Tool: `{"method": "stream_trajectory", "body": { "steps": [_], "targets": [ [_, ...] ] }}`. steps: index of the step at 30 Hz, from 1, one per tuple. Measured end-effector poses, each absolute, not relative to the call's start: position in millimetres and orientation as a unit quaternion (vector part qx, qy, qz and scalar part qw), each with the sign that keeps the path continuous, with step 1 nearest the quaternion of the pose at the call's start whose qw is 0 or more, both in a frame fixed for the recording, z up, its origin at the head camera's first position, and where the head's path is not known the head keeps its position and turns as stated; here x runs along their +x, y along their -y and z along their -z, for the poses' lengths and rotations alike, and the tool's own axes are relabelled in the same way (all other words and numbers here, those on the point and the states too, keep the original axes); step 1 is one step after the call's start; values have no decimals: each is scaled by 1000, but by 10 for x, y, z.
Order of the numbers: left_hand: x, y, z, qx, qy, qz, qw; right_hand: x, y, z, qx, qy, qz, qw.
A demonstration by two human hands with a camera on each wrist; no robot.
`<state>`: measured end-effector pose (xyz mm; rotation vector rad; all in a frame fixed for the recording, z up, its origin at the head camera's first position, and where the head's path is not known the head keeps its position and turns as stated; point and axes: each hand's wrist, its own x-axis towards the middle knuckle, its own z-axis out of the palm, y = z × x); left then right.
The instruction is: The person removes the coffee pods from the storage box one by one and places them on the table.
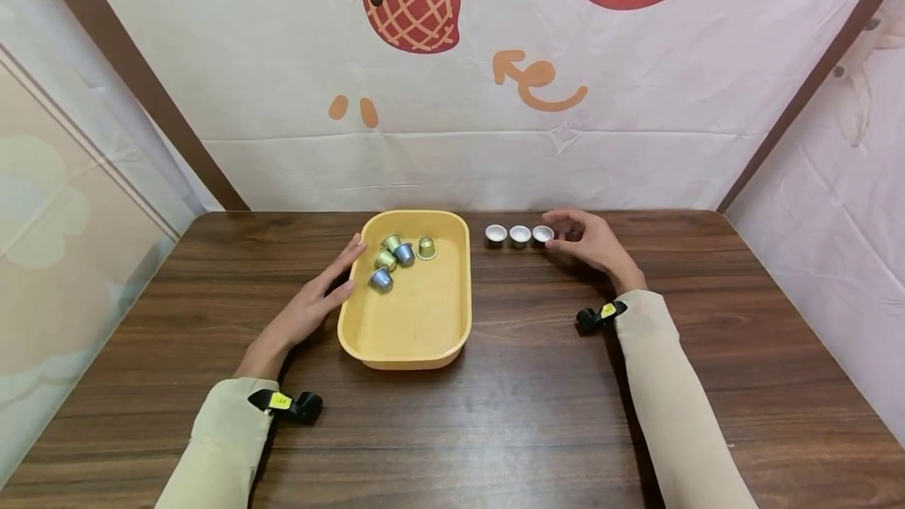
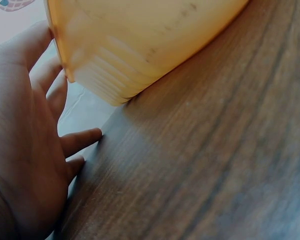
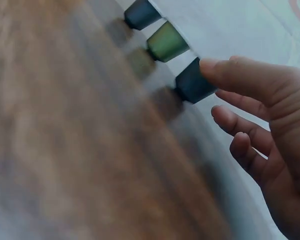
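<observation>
Three coffee capsules stand in a row at the table's back, pale lids up: a dark blue left capsule [image 3: 142, 14], a green middle capsule [image 3: 167, 42] and a dark blue right capsule [image 3: 194, 82]. The thumb and index finger of my right hand [image 1: 590, 243] pinch the right one at its rim; the other fingers curve loosely behind. Fingers spread, my left hand [image 1: 314, 305] rests against the left rim of a yellow tray [image 1: 406, 336]. Inside the tray, toward its back left, lie several green and blue capsules, among them a blue capsule [image 1: 381, 280] and an upright green capsule [image 1: 426, 247].
Under everything is a dark wood-grain table [image 1: 516, 415]. A white printed cloth [image 1: 459, 163] hangs right behind its back edge, with more cloth at both sides. Each wrist wears a black strap camera, such as the left wrist camera [image 1: 305, 408].
</observation>
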<state>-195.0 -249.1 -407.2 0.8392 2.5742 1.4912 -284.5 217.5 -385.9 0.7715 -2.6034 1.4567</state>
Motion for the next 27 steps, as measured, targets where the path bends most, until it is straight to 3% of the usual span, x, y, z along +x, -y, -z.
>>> {"method": "stream_trajectory", "body": {
  "steps": [13, 27],
  "targets": [
    [-1991, 2523, 4087, 275, -831, -482, 20, -2769, -2062, 3500, 269, 829, -489, 31],
    [-1961, 2513, 4099, 269, -836, -478, 22, -2732, -1635, 3238, 366, 803, -470, 32]
  ]
}}
